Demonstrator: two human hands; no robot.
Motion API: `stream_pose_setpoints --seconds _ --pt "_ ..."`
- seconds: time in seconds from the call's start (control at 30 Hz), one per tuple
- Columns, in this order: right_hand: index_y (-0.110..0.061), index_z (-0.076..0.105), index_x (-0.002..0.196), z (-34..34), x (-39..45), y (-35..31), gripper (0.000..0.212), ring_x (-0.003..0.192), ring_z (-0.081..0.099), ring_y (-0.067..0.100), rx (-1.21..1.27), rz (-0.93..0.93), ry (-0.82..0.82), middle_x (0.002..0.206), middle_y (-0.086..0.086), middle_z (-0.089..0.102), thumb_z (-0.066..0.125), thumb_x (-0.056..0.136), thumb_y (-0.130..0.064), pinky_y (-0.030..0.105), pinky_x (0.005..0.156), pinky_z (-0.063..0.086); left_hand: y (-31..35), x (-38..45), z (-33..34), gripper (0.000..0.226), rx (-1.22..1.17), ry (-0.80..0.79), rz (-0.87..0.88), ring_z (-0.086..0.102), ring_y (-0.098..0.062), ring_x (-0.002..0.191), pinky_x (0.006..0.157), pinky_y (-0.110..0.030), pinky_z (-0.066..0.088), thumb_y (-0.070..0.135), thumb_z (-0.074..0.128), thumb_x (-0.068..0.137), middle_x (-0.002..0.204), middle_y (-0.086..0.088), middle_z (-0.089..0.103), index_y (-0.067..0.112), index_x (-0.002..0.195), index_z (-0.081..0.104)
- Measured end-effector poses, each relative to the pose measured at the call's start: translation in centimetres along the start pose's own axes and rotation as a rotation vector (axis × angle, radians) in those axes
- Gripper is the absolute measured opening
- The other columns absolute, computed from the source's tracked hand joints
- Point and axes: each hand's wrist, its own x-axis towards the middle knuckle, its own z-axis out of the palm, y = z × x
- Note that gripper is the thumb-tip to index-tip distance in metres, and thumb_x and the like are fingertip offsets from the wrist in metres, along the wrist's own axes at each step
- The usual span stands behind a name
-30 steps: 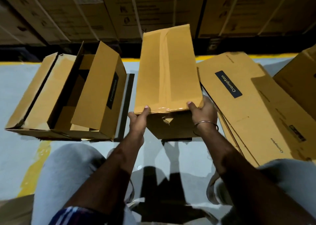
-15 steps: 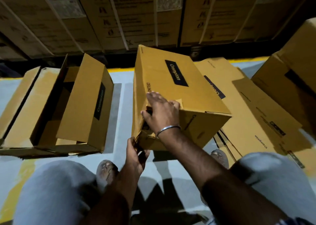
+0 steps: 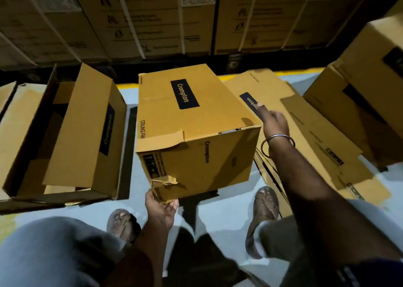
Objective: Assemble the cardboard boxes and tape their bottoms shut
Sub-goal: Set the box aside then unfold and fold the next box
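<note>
Right hand now off box

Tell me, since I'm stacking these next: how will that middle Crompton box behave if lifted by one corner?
Probably light: the left hand alone grips the assembled box by its torn lower corner. That ragged cardboard looks weak and may tear further. The sides look flat and stiff, so it should hold its shape.
</note>
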Motion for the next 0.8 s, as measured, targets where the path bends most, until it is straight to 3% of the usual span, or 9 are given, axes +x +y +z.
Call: stream_pose_setpoints --seconds 0.1,0.17,0.23,0.3,0.37,0.47,0.53,0.67,0.8 --pt "-0.010 0.067 0.127 1.3 0.6 2.4 0.117 0.107 0.061 0.025 0.157 0.190 -0.182 0.114 0.004 0.068 0.074 0.045 -0.094 0.041 0.096 0.042 0.1 -0.3 0.2 0.049 -0.004 0.004 0.005 0.064 -0.030 0.108 0.109 -0.041 0.048 0.056 0.049 0.100 0.116 -0.015 0.062 0.013 0.116 0.065" --pt "-0.004 0.067 0.098 2.4 0.2 3.3 0.094 0.087 0.058 0.023 0.161 0.098 -0.182 0.093 0.003 0.058 0.082 0.049 -0.083 0.037 0.080 0.039 0.2 -0.1 -0.2 0.051 -0.010 0.001 0.011 0.062 -0.030 0.112 0.112 -0.041 0.046 0.057 0.046 0.101 0.119 -0.015 0.060 0.014 0.123 0.063" --pt "-0.003 0.067 0.092 3.2 -1.0 2.4 0.055 0.077 0.062 0.024 0.184 0.004 -0.135 0.084 -0.002 0.058 0.083 0.074 -0.052 0.033 0.075 0.035 0.4 -0.2 -0.3 0.052 -0.003 0.007 0.000 0.060 -0.033 0.116 0.113 -0.043 0.045 0.055 0.043 0.102 0.117 -0.016 0.059 0.012 0.127 0.058" --pt "-0.010 0.064 0.074 3.7 -2.0 0.9 0.027 0.058 0.048 0.015 0.192 -0.134 -0.115 0.061 -0.010 0.051 0.074 0.091 -0.029 0.029 0.066 0.033 0.6 -0.3 -0.1 0.049 0.007 -0.015 -0.019 0.061 -0.032 0.100 0.096 -0.042 0.051 0.053 0.041 0.102 0.109 -0.016 0.059 0.010 0.117 0.059" --pt "-0.018 0.059 0.065 4.2 -3.6 -1.1 0.035 0.052 0.037 0.013 0.157 -0.300 -0.129 0.052 -0.013 0.044 0.065 0.099 -0.021 0.027 0.055 0.028 0.6 -0.8 0.5 0.044 0.022 -0.057 -0.069 0.062 -0.032 0.092 0.088 -0.042 0.051 0.051 0.040 0.102 0.107 -0.018 0.059 0.011 0.109 0.058" --pt "-0.016 0.054 0.061 5.0 -6.0 -3.4 0.042 0.050 0.033 0.007 0.119 -0.514 -0.098 0.049 -0.014 0.042 0.062 0.099 -0.029 0.028 0.054 0.025 0.5 -1.2 0.6 0.044 0.262 -0.099 -0.175 0.059 -0.044 0.116 0.106 -0.048 0.047 0.048 0.045 0.106 0.127 -0.026 0.057 0.010 0.127 0.050" --pt "-0.007 0.064 0.076 5.4 -7.0 -3.9 0.041 0.056 0.041 0.015 -0.015 -0.653 -0.054 0.058 -0.006 0.049 0.058 0.097 -0.042 0.031 0.059 0.031 1.2 -1.4 0.3 0.039 0.473 -0.069 -0.183 0.055 -0.043 0.105 0.091 -0.048 0.050 0.038 0.053 0.106 0.131 -0.026 0.051 0.009 0.130 0.046" --pt "-0.011 0.068 0.081 7.3 -9.5 -1.7 0.033 0.064 0.044 0.021 -0.416 -0.877 -0.033 0.060 -0.006 0.043 0.057 0.101 -0.036 0.035 0.073 0.028 5.3 -0.7 -1.0 0.007 0.572 0.083 0.072 0.044 -0.021 0.056 0.054 -0.030 0.037 0.011 0.050 0.097 0.073 -0.008 0.047 0.011 0.090 0.050" --pt "-0.021 0.066 0.075 10.8 -12.6 4.5 0.024 0.070 0.058 0.025 -0.773 -1.058 -0.051 0.067 0.000 0.064 0.056 0.093 -0.032 0.040 0.076 0.039 11.5 -3.5 2.2 0.008 0.539 0.192 0.464 0.047 -0.020 0.063 0.060 -0.031 0.039 0.016 0.053 0.099 0.078 -0.005 0.051 0.014 0.093 0.059"
